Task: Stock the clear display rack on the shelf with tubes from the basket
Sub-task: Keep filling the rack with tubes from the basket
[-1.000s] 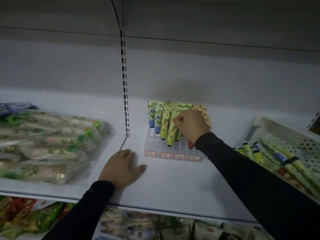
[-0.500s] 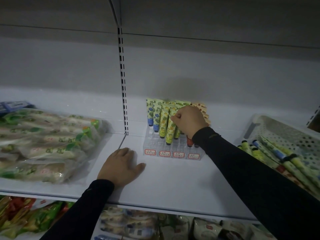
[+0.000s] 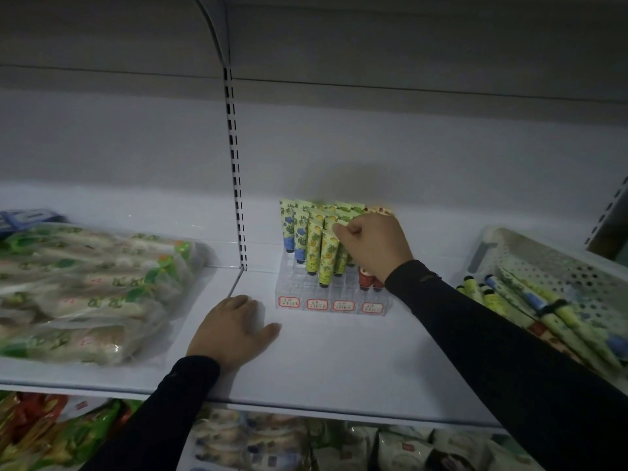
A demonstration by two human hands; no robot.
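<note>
A clear display rack with four red-edged price labels stands at the back of the white shelf. Several upright tubes fill it: blue-flower ones at the left, yellow-green ones in the middle, red-capped ones at the right. My right hand is curled over the rack and pinches the flat top of a green tube standing in a middle slot. My left hand rests flat on the shelf, left of the rack. The white perforated basket at the right holds several more tubes.
A large clear bag of green-and-white packets lies on the shelf at the left. A slotted upright runs up the back wall. Packaged goods fill the shelf below. A blue box sits at the far left.
My right hand stays on the middle tubes and has shifted slightly. The left hand has not moved on the shelf.
</note>
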